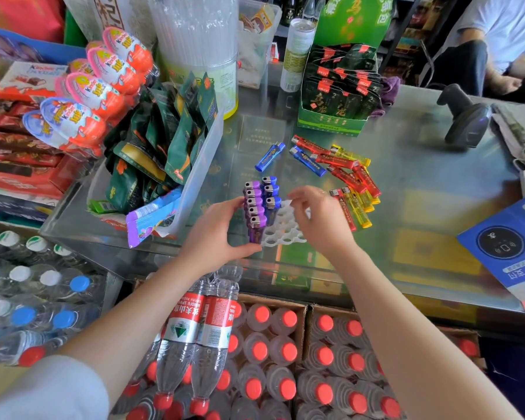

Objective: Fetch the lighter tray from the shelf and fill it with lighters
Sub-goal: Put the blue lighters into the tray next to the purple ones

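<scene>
Lighter tray point(285, 234) on glass counter point(422, 189), two rows partly filled; left hand point(215, 231) grips purple lighters point(255, 212), right hand point(319, 219) fingers loosely curled, empty; loose lighters point(343, 171) remain.

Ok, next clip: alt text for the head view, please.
Over a glass counter, the left hand steadies a white lighter tray partly filled with purple lighters and blue ones, while the right hand hovers over its empty holes. Loose lighters in red, yellow and blue lie beyond.
</scene>
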Demonstrator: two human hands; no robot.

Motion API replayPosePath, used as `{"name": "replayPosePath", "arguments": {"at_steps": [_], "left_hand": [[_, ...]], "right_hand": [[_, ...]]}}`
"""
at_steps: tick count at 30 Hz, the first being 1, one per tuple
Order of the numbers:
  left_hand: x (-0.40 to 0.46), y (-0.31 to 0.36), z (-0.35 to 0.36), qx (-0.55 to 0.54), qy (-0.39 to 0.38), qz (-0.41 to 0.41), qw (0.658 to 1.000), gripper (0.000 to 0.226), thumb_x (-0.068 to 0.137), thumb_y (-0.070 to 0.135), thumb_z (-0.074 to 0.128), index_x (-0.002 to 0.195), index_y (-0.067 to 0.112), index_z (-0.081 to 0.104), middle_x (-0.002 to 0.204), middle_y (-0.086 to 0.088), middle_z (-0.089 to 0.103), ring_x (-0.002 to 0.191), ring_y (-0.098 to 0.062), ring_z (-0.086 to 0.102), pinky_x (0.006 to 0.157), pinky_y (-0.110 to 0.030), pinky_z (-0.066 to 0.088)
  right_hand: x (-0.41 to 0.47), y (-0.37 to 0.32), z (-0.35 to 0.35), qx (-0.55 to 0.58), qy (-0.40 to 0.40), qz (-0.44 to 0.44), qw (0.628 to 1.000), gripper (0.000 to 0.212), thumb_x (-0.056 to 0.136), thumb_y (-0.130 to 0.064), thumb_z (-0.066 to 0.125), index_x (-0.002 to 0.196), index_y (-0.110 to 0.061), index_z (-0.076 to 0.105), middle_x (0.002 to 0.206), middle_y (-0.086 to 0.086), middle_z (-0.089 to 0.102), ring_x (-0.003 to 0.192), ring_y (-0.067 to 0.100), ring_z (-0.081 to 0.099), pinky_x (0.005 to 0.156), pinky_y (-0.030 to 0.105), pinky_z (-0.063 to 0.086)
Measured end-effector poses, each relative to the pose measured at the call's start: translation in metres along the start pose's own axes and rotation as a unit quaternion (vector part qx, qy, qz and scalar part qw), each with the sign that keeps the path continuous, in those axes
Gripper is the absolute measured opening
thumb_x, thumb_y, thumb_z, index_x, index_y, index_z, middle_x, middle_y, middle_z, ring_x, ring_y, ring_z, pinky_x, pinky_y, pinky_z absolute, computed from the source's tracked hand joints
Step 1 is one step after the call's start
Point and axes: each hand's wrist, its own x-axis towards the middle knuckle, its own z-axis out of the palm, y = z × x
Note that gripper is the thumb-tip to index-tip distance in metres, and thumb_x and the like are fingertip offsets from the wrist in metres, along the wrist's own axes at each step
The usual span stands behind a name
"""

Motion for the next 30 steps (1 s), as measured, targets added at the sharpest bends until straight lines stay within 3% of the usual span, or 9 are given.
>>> {"name": "replayPosePath", "arguments": {"at_steps": [2,4,7,11,18,21,24,27,30], "left_hand": [[0.000,0.002,0.001,0.004,0.012,-0.003,1.000,0.070,0.060,0.036,0.079,0.121,0.021,0.048,0.114,-0.001,0.059,0.109,-0.020,0.050,0.086,-0.032,0.038],[0.001,0.003,0.002,0.006,0.029,-0.007,1.000,0.068,0.060,0.036,0.079,0.120,0.022,0.049,0.113,0.000,0.059,0.109,-0.018,0.049,0.084,-0.030,0.037],[0.002,0.002,0.004,0.009,0.039,-0.017,0.999,0.071,0.062,0.035,0.078,0.124,0.023,0.045,0.115,0.002,0.056,0.109,-0.013,0.045,0.084,-0.026,0.034],[0.002,-0.002,0.004,0.013,0.039,-0.023,0.999,0.078,0.059,0.050,0.069,0.127,0.022,0.043,0.113,0.006,0.052,0.111,-0.010,0.043,0.087,-0.024,0.032],[0.003,-0.005,0.003,0.014,0.037,-0.024,0.999,0.079,0.056,0.057,0.059,0.125,0.024,0.043,0.108,0.013,0.047,0.109,-0.006,0.043,0.087,-0.024,0.036],[0.002,-0.004,0.003,0.005,0.033,-0.022,0.999,0.077,0.058,0.055,0.062,0.125,0.024,0.044,0.109,0.015,0.046,0.109,-0.004,0.040,0.088,-0.024,0.034],[0.002,-0.002,0.000,0.001,0.026,-0.019,0.999,0.076,0.061,0.044,0.075,0.127,0.022,0.043,0.112,0.015,0.045,0.113,-0.008,0.041,0.090,-0.025,0.033],[0.002,-0.002,-0.001,-0.009,0.016,-0.016,1.000,0.082,0.059,0.039,0.080,0.128,0.020,0.041,0.114,0.014,0.043,0.113,-0.008,0.039,0.091,-0.026,0.031],[0.001,-0.002,-0.001,-0.018,0.012,-0.015,1.000,0.085,0.056,0.042,0.080,0.128,0.020,0.041,0.113,0.014,0.043,0.113,-0.007,0.038,0.092,-0.027,0.031]], "right_hand": [[0.015,0.013,-0.002,-0.004,0.066,0.036,0.997,0.024,0.092,-0.007,0.042,0.109,-0.004,0.059,0.108,0.013,0.065,0.096,0.027,0.060,0.078,0.030,0.045],[0.031,0.022,-0.001,-0.044,0.088,0.055,0.994,0.028,0.093,-0.007,0.038,0.115,-0.004,0.056,0.117,0.016,0.061,0.108,0.033,0.053,0.086,0.035,0.043],[0.055,0.027,0.001,-0.144,0.052,0.051,0.987,0.040,0.088,0.004,0.037,0.126,-0.005,0.047,0.130,0.016,0.053,0.117,0.036,0.043,0.095,0.044,0.039],[0.078,0.032,0.005,-0.211,-0.001,0.081,0.974,0.037,0.089,0.002,0.044,0.126,-0.004,0.041,0.130,0.017,0.051,0.120,0.034,0.040,0.091,0.042,0.043],[0.094,0.035,0.009,-0.217,-0.037,0.076,0.973,0.019,0.087,-0.005,0.051,0.105,-0.001,0.056,0.110,0.021,0.057,0.094,0.038,0.057,0.068,0.037,0.044],[0.089,0.030,0.000,-0.160,-0.048,0.075,0.983,0.021,0.083,-0.014,0.055,0.101,-0.006,0.061,0.100,0.015,0.062,0.084,0.032,0.057,0.064,0.033,0.042],[0.061,0.014,-0.014,0.026,0.044,0.084,0.995,0.019,0.080,-0.018,0.063,0.098,-0.011,0.063,0.087,-0.001,0.063,0.074,0.017,0.060,0.068,0.029,0.048],[0.019,-0.001,-0.014,0.168,0.082,0.099,0.977,0.011,0.079,-0.018,0.067,0.088,-0.013,0.061,0.069,-0.011,0.061,0.056,-0.002,0.058,0.055,0.013,0.046],[-0.011,-0.005,-0.002,0.226,0.055,0.114,0.966,0.010,0.079,-0.015,0.068,0.081,-0.018,0.059,0.066,-0.015,0.064,0.059,0.004,0.065,0.057,0.023,0.053]]}}
